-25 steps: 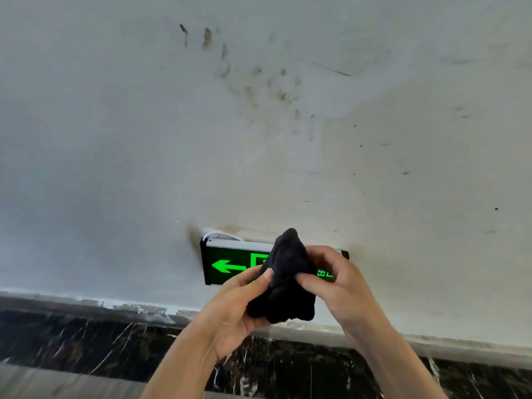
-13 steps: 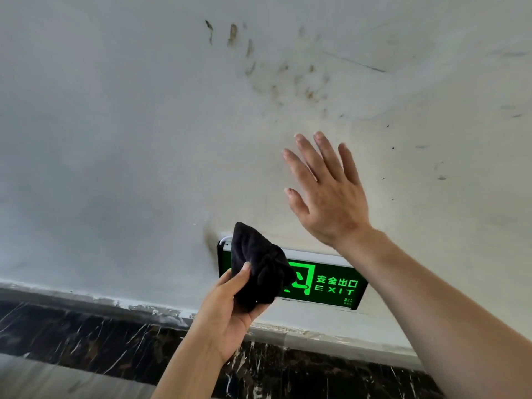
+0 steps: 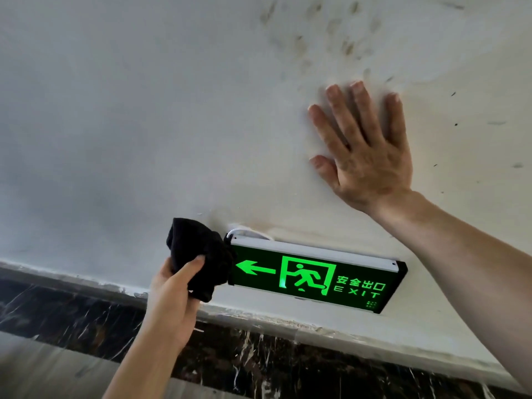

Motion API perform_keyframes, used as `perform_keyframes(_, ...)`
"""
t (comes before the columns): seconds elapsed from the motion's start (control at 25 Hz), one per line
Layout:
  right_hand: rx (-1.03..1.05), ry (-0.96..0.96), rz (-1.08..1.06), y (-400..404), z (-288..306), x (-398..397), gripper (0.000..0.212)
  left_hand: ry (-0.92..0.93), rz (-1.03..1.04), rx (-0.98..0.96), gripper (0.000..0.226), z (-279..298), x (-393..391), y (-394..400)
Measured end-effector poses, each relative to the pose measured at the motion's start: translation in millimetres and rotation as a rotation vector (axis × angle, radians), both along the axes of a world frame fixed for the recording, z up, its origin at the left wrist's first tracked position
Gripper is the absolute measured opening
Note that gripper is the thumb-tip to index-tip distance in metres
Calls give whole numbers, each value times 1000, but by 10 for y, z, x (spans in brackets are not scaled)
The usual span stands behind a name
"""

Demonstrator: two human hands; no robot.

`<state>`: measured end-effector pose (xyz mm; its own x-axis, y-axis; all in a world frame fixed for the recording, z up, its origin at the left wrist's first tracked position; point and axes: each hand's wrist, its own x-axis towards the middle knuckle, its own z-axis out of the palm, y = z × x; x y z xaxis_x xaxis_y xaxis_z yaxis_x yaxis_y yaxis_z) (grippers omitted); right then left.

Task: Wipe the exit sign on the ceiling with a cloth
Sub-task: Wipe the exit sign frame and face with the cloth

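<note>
View looking up at a white ceiling (image 3: 115, 125). A lit green exit sign (image 3: 316, 279) hangs from it, showing an arrow, a running figure and "EXIT". The left hand (image 3: 172, 295) grips a bunched black cloth (image 3: 200, 257) against the sign's left end, covering that edge. The right hand (image 3: 365, 156), fingers spread, lies flat and seems to press on the ceiling above the sign. Brown smudges (image 3: 325, 36) mark the plaster nearby. Dark veined marble trim (image 3: 86, 315) runs below.
</note>
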<state>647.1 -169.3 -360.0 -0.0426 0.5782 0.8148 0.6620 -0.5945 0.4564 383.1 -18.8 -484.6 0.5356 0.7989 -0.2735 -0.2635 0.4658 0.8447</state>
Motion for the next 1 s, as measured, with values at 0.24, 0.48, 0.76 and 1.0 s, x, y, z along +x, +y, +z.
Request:
perform_keyframes(0.24,42,-53,7,26,-23,53,63,432,199,683,55,-114,289,156)
perform_keyframes(0.48,74,-111,-6,72,-60,119,67,536,267,1062,39,-419,563,116)
perform_keyframes(0.76,92,-147,3,106,-69,160,66,567,271,923,42,-560,598,22)
perform_keyframes(1.0,93,-149,-13,108,-65,153,65,518,234,775,32,-596,612,-19)
